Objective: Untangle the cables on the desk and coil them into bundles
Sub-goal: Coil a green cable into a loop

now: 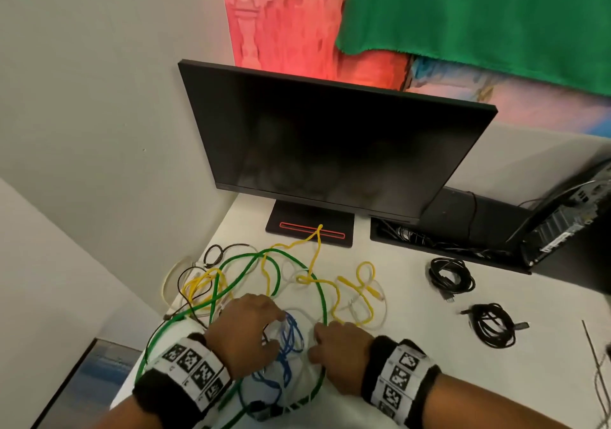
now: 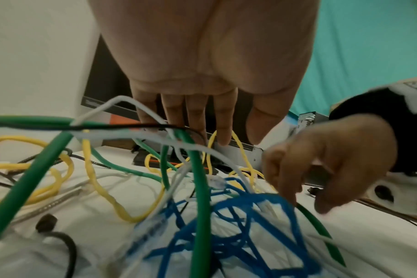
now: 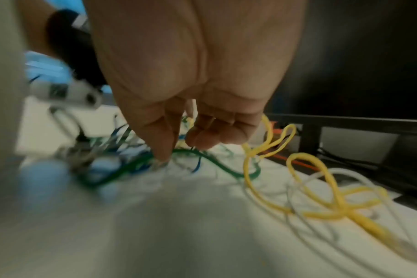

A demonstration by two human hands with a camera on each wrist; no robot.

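A tangle of cables lies on the white desk point(image 1: 413, 382): a long green cable point(image 1: 322, 296), yellow cables point(image 1: 337, 296), a blue cable point(image 1: 291, 332), plus white and thin black ones. My left hand point(image 1: 251, 326) reaches into the knot over the blue cable point(image 2: 250, 225) with its fingers point(image 2: 198, 116) straight, touching a white cable point(image 2: 131, 135). My right hand point(image 1: 334, 352) is just to the right, and its thumb and curled fingers point(image 3: 202, 135) pinch the green cable point(image 3: 217, 161) at the desk surface. The right wrist view is blurred.
A dark monitor point(image 1: 330, 147) on its stand base point(image 1: 309, 227) stands behind the tangle. Two coiled black cable bundles point(image 1: 451, 276) point(image 1: 492, 324) lie at the right. A black cable tray point(image 1: 429, 240) and a computer case point(image 1: 568, 220) sit at the back right. The desk's edge is at the left.
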